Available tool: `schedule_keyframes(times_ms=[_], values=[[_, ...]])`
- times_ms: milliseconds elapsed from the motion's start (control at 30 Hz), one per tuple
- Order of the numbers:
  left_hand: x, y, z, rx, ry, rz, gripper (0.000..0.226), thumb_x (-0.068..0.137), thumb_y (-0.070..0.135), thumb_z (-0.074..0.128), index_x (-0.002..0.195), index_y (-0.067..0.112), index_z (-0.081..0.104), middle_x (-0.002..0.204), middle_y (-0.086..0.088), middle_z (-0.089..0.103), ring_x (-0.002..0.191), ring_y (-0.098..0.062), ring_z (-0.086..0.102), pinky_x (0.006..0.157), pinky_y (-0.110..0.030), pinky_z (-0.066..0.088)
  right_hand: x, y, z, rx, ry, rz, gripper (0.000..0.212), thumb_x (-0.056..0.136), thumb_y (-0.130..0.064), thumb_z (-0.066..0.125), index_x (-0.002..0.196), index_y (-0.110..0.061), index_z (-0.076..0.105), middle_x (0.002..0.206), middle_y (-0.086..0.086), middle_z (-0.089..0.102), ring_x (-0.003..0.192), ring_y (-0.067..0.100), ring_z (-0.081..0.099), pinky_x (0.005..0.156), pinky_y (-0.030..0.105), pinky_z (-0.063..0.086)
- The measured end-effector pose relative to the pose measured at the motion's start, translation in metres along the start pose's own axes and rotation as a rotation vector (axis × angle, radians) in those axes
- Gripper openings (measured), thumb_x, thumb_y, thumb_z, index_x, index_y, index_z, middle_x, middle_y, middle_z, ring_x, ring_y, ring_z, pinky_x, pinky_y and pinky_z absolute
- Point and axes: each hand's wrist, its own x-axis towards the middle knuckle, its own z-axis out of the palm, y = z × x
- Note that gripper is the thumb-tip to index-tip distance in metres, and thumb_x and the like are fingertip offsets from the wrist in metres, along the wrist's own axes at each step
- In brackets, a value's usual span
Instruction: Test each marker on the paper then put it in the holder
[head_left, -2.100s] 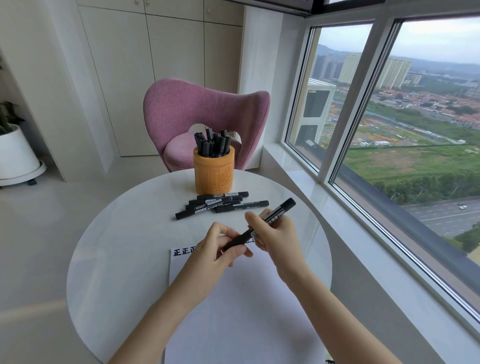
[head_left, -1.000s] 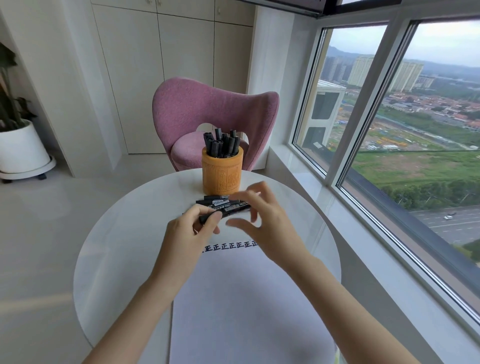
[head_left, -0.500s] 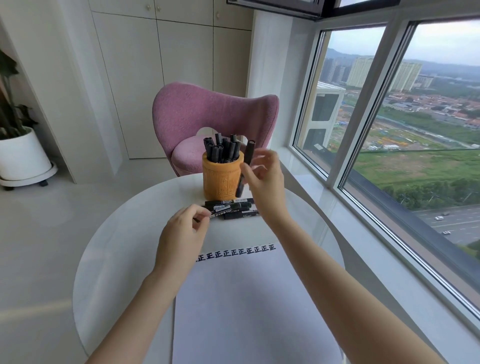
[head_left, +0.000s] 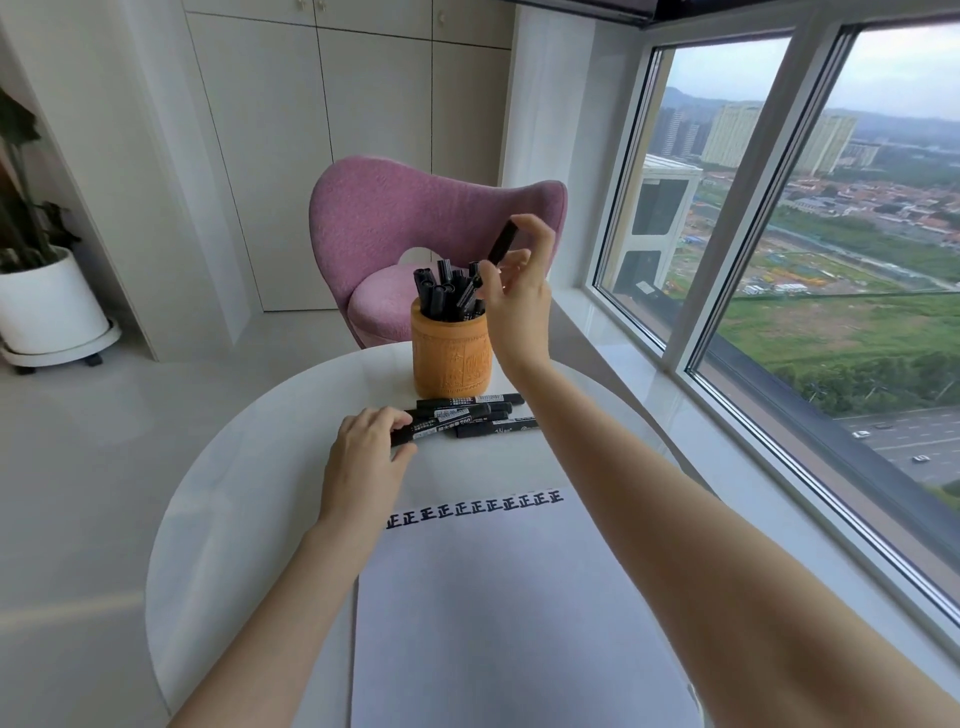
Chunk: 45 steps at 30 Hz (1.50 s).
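Note:
My right hand (head_left: 519, 301) is raised over the orange wooden holder (head_left: 451, 364) and pinches a black marker (head_left: 501, 243). That marker is tilted, with its lower end down among the several markers (head_left: 441, 291) standing in the holder. Just in front of the holder lies a small pile of black markers (head_left: 483, 410) on the round white table (head_left: 249, 499). My left hand (head_left: 363, 457) rests at the pile's left end, fingers closed on one marker (head_left: 415, 434). A white paper (head_left: 509, 613) lies near me, with a row of black test marks (head_left: 475, 506) along its far edge.
A pink armchair (head_left: 395, 218) stands behind the table. At the far left, a white plant pot (head_left: 47, 301) sits on the floor. Large windows (head_left: 779, 260) run along the right side, close to the table's edge.
My right hand has lifted the marker from beside the holder to above it, and the tip now dips into the holder. My left hand has closed on a marker in the pile.

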Motion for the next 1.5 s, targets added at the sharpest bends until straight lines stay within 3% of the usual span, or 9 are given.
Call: schedule_keyframes(times_ms=[100,233,333,733,933,1033,1167,1300,1500], values=[[0.003,-0.002,0.001,0.023,0.01,0.017,0.027,0.083,0.009,0.065,0.11,0.012,0.063,0.108,-0.005,0.064,0.104,-0.024,0.051,0.089,-0.033,0.042,-0.007,0.006,0.003,-0.044,-0.092,0.03,0.041,0.09,0.002,0.052,0.127,-0.014,0.043,0.078,-0.011,0.048,0.077,0.014,0.054,0.077,0.022,0.046],[0.004,-0.006,0.003,0.007,-0.003,0.01,0.023,0.08,0.007,0.067,0.103,0.013,0.065,0.102,-0.005,0.064,0.101,-0.025,0.054,0.086,-0.034,0.043,-0.011,0.016,0.006,-0.115,-0.146,0.033,0.031,0.093,-0.002,0.053,0.122,-0.012,0.053,0.103,0.001,0.048,0.081,0.01,0.051,0.082,0.03,0.05],[0.003,-0.008,0.003,-0.011,-0.006,-0.001,0.018,0.082,0.01,0.067,0.099,0.013,0.067,0.099,-0.005,0.064,0.1,-0.025,0.055,0.085,-0.036,0.046,-0.011,0.021,0.007,-0.194,-0.15,0.003,0.034,0.094,-0.004,0.052,0.126,-0.014,0.055,0.113,0.01,0.043,0.077,0.009,0.048,0.074,0.019,0.043],[0.001,-0.007,0.003,-0.087,-0.005,-0.018,0.014,0.082,0.01,0.067,0.095,0.015,0.068,0.097,-0.004,0.064,0.098,-0.025,0.056,0.085,-0.039,0.047,0.009,0.015,0.008,-0.277,-0.317,0.002,0.033,0.089,-0.003,0.057,0.119,-0.014,0.054,0.072,-0.002,0.044,0.065,0.006,0.042,0.068,0.024,0.04],[0.0,-0.006,0.009,-0.118,-0.008,-0.015,0.014,0.082,0.01,0.067,0.095,0.015,0.068,0.096,-0.003,0.065,0.095,-0.024,0.058,0.084,-0.039,0.048,0.014,0.013,0.009,-0.3,-0.327,-0.007,0.035,0.084,-0.004,0.067,0.115,-0.009,0.051,0.106,0.003,0.043,0.076,0.007,0.046,0.065,0.012,0.039],[0.0,-0.006,0.011,-0.12,-0.004,-0.007,0.014,0.082,0.01,0.068,0.095,0.015,0.068,0.096,-0.002,0.065,0.095,-0.023,0.058,0.084,-0.037,0.048,0.013,0.013,0.012,-0.286,-0.298,-0.036,0.03,0.083,0.001,0.064,0.109,-0.006,0.051,0.101,0.001,0.049,0.076,0.013,0.048,0.069,0.028,0.045],[-0.002,-0.007,0.012,-0.128,0.002,-0.002,0.014,0.081,0.011,0.068,0.094,0.016,0.068,0.095,-0.002,0.065,0.093,-0.023,0.057,0.082,-0.037,0.048,0.014,0.012,0.017,-0.294,-0.251,-0.048,0.029,0.082,0.003,0.057,0.107,-0.009,0.048,0.098,-0.006,0.055,0.072,0.013,0.049,0.064,0.032,0.044],[-0.003,-0.008,0.013,-0.136,0.015,0.0,0.013,0.081,0.011,0.068,0.094,0.016,0.068,0.094,-0.001,0.065,0.092,-0.022,0.057,0.082,-0.036,0.047,0.015,0.016,0.015,-0.252,-0.278,-0.01,0.029,0.082,0.005,0.055,0.109,-0.006,0.049,0.097,-0.001,0.057,0.078,0.014,0.052,0.07,0.029,0.046],[-0.003,-0.009,0.014,-0.142,0.028,0.01,0.012,0.081,0.01,0.068,0.093,0.014,0.069,0.092,-0.002,0.065,0.091,-0.024,0.057,0.081,-0.036,0.046,0.015,0.016,0.008,-0.236,-0.325,0.001,0.025,0.084,0.007,0.057,0.106,-0.001,0.048,0.094,-0.003,0.054,0.068,0.002,0.048,0.066,0.019,0.038]])
